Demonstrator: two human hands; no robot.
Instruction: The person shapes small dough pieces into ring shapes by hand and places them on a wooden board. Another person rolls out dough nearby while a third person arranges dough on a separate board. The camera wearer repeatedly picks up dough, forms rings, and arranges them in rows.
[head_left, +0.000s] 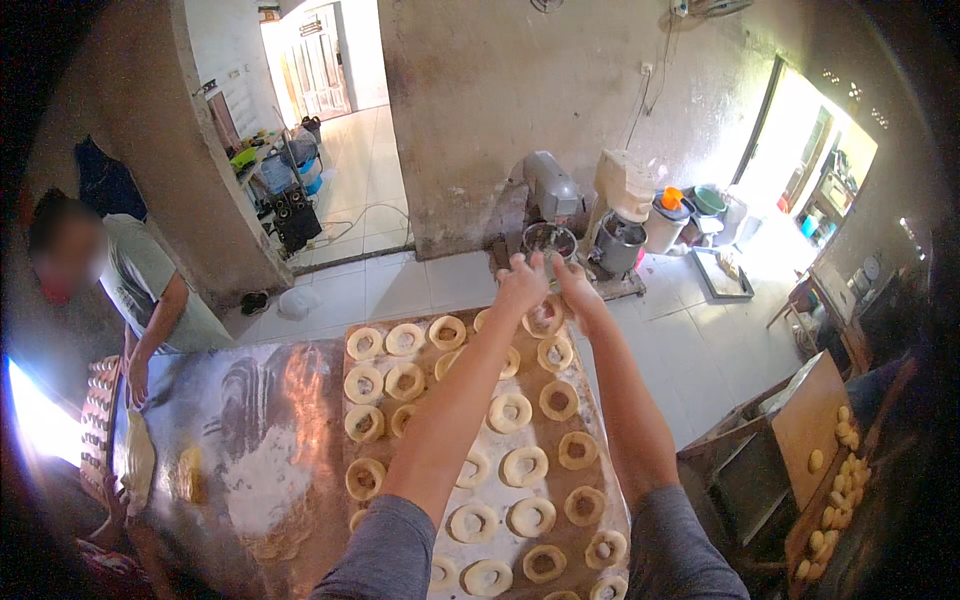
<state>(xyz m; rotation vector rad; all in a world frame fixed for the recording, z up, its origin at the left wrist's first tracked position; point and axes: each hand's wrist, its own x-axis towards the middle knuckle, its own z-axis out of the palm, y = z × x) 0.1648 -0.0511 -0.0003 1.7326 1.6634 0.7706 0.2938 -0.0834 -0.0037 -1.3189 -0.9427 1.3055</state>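
Floor [390,292] beyond board [545,432], hands [522,288] near far-edge dough ring [540,331]

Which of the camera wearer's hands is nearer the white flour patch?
Left. The left hand is at the dough board's far end, ahead and right of the flour patch; the right hand is beside it, farther right.

One bare left hand [524,284] and one bare right hand [577,284], two together. Roughly twenty-eight pale ring-shaped dough pieces [497,415]; two bare forearms [450,410] cover some, so that count is approximate. One grey metal stand mixer [550,184], one cream-coloured stand mixer [624,184]. One small orange plastic container [671,198], one round green basin [709,199]. Over a dozen yellowish oval dough pieces [816,460], too blurred to count exactly.
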